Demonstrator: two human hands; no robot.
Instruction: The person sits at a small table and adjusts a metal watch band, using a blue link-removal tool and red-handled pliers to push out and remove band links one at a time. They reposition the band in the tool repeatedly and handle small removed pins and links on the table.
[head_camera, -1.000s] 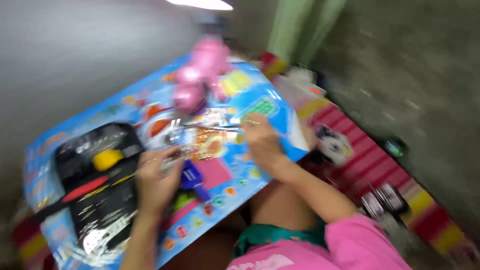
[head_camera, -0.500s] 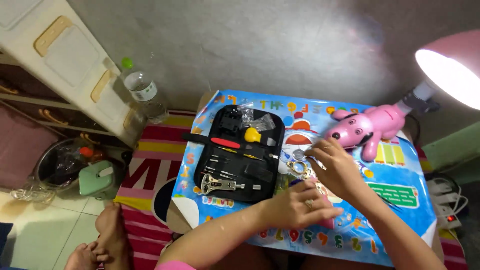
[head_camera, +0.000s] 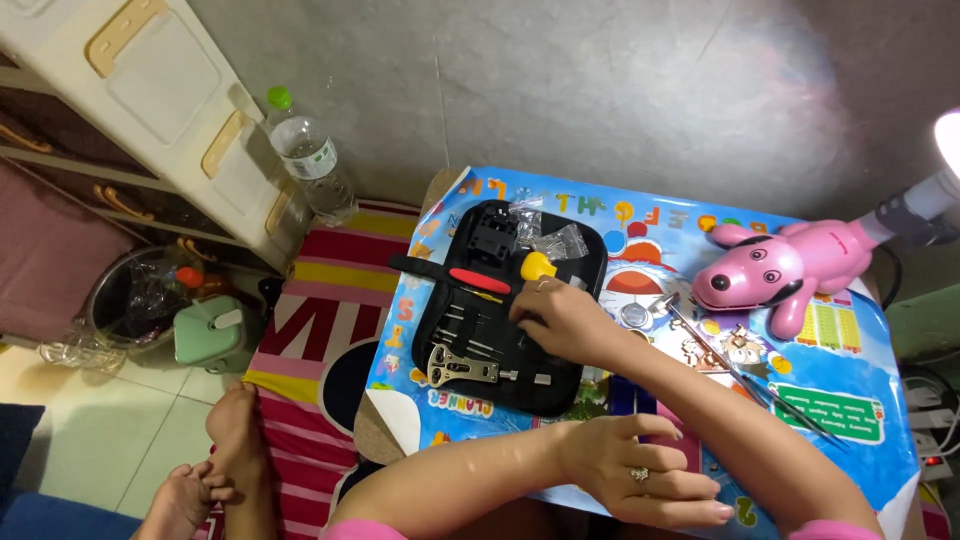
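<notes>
An open black tool case (head_camera: 470, 372) lies on the left part of a colourful printed table cover (head_camera: 845, 385). It holds a yellow-handled tool (head_camera: 537, 266), a red-handled tool (head_camera: 480, 281) and several metal tools. My right hand (head_camera: 565, 325) rests over the case's right side, just below the yellow handle. Its fingers curl down onto the tools, hiding whether they grip one. My left hand (head_camera: 640, 480), with a ring, lies flat near the table's front edge, fingers spread and holding nothing. A small round metal part (head_camera: 634, 315) and long tweezers (head_camera: 745, 378) lie beside my right forearm.
A pink dog-shaped lamp (head_camera: 790, 265) stands at the table's back right. A plastic bottle (head_camera: 310, 165) and a cream cabinet (head_camera: 150, 90) are on the floor to the left, with a green container (head_camera: 210, 330). Bare feet (head_camera: 235, 440) rest on a striped mat.
My right hand has moved left from the small parts at the table's middle onto the tool case. My left hand has dropped to the front edge. The camera view steadied and shifted.
</notes>
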